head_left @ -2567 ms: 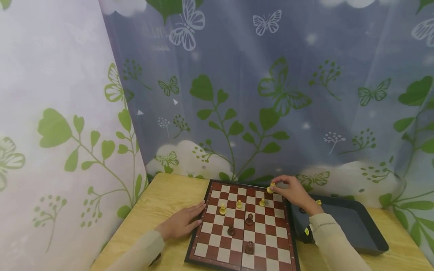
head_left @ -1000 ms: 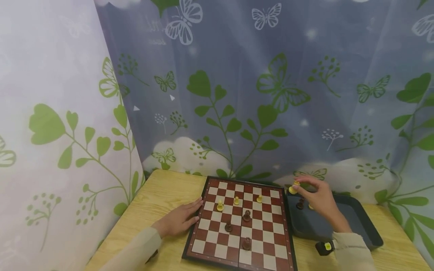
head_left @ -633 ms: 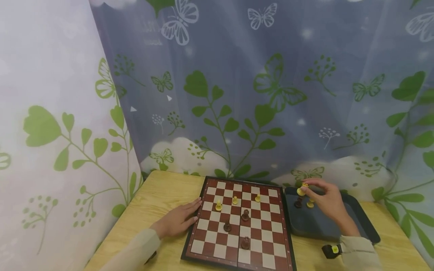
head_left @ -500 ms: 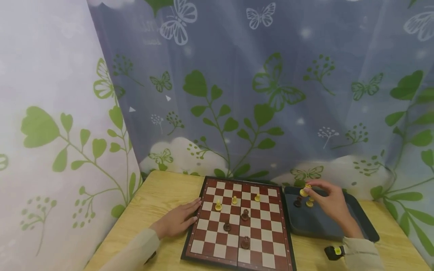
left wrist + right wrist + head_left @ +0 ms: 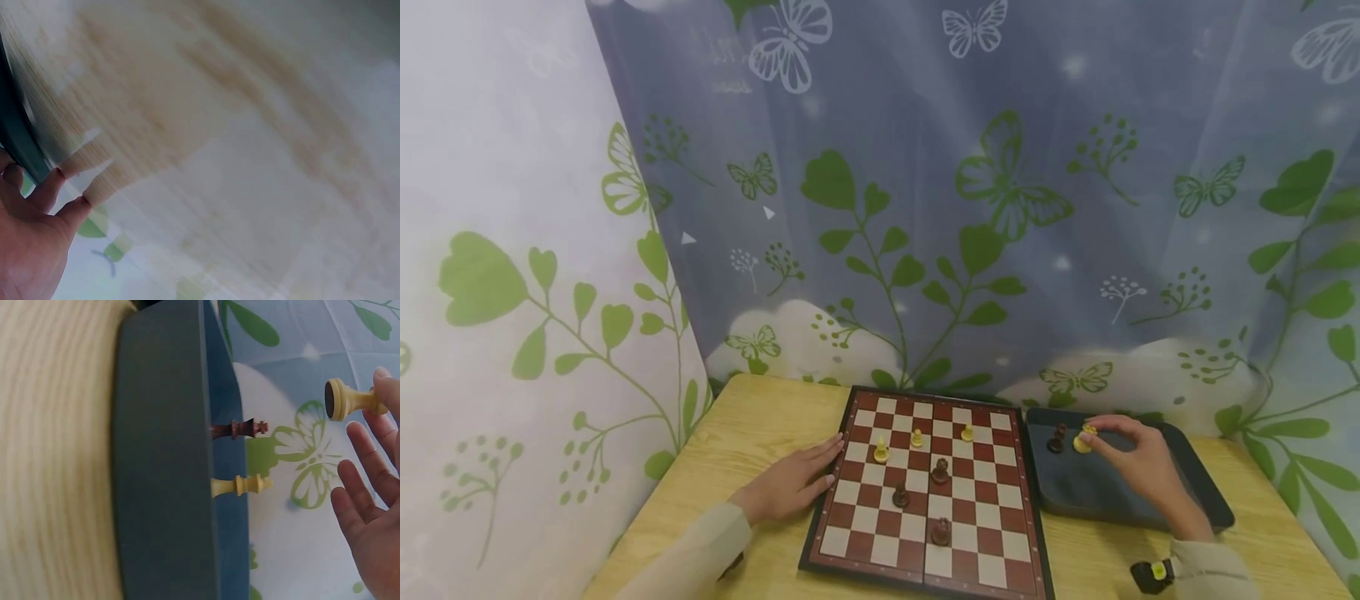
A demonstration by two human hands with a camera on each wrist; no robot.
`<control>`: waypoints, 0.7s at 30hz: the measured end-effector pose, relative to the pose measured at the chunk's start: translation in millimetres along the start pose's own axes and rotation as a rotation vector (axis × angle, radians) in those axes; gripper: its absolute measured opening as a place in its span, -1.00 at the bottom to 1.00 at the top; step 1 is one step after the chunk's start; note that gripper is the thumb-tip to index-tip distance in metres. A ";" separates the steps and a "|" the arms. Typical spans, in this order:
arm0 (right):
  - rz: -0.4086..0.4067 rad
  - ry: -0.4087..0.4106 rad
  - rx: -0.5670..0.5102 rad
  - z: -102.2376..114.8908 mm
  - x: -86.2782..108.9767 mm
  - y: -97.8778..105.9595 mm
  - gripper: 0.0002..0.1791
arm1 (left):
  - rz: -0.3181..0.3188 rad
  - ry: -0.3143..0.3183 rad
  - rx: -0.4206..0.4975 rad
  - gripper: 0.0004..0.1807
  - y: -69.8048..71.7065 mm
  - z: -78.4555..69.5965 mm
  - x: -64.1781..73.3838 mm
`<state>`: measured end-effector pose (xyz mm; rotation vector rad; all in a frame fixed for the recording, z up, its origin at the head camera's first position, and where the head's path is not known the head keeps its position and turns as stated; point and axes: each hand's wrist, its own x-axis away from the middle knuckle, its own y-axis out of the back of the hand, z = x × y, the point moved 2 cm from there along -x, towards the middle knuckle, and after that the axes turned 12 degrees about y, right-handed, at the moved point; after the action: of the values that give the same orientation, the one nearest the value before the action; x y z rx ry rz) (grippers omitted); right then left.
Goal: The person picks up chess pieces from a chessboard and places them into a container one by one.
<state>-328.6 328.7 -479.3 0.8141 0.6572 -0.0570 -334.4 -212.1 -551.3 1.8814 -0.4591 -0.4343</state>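
Observation:
My right hand [image 5: 1142,462] pinches a cream chess piece [image 5: 350,402] by its top between thumb and finger. Its head is covered by the fingers; its dark base hangs free in the right wrist view. The piece is over the black tray [image 5: 1105,498], close to a dark king [image 5: 1056,439] and a cream king [image 5: 240,485] standing there. On the left, my left hand [image 5: 790,483] lies with extended fingers touching the edge of the chessboard [image 5: 977,575]. Three cream pieces, one a pawn [image 5: 967,432], and three dark pieces, one a knight-like piece [image 5: 940,470], stand on the board.
The tray sits right of the board on a wooden table [image 5: 760,425], its raised walls surrounding the kings. Patterned curtains [image 5: 880,275] close off the back and left. A black device with a yellow mark [image 5: 1152,575] is at the right wrist.
My right hand has carried the cream piece rightward from the board's far right corner to over the tray, then lowered it slightly. The left hand stays at the board's edge.

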 end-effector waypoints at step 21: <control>0.150 -0.035 0.033 -5.2 16.7 -23.6 -0.72 | 0.031 0.033 0.030 -0.33 -0.6 2.4 -2.9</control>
<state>-324.8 319.1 -506.8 0.8905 0.5618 0.0545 -338.1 -212.3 -552.5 1.9055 -0.4746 -0.3769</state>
